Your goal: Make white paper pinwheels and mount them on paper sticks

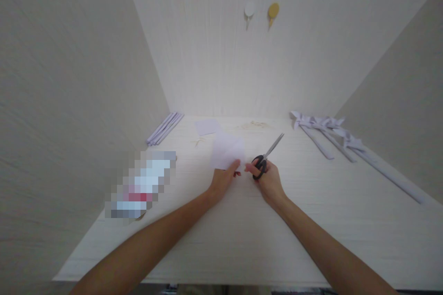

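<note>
pale paper sheet (226,151) pinched in left hand (223,179), right hand (268,182) gripping scissors (266,159) mid-surface; cutting step, blades must meet the paper's edge.

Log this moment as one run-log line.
left hand: holds pale paper sheet | right hand: grips black-handled scissors, blades shut | table: paper strips far left, paper pinwheels far right

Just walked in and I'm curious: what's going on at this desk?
A person sits at a pale wooden table. The left hand pinches a pale lilac folded paper sheet. The right hand holds black-handled scissors, blades pointing away, not on the paper. Folded lilac paper strips lie far left; paper pinwheels on sticks far right.
</note>
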{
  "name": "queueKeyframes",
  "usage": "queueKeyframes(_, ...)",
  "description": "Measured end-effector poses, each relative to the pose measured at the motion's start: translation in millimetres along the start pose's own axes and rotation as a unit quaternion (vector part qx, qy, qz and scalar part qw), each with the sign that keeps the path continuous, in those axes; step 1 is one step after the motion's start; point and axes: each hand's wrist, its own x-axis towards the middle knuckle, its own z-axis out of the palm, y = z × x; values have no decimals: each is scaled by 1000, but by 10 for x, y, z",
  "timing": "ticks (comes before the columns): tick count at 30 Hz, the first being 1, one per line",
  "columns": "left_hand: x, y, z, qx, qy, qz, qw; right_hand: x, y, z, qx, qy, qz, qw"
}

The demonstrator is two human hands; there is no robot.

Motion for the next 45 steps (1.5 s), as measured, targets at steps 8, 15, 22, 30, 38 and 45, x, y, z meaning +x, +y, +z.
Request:
queueKeyframes(8,250,9,-134,-34,3,45,998,-26,-126,-104,-50,-202,68,976)
queueKeyframes(15,371,-19,-194,-84,29,49,995,-97,-195,-126,-184,-281,116,935)
queueKeyframes(22,361,-16,-184,-115,34,46,992,-117,-191,-104,-255,-307,133,907)
queueKeyframes(30,349,-11,-182,-128,33,31,991,-105,-172,-91,-289,-301,129,900)
queueKeyframes(38,363,-19,-181,-132,34,22,990,-80,-162,-107,-300,-317,131,890)
queueKeyframes(45,344,0,-178,-133,29,26,990,-80,-122,-104,-301,-307,136,892)
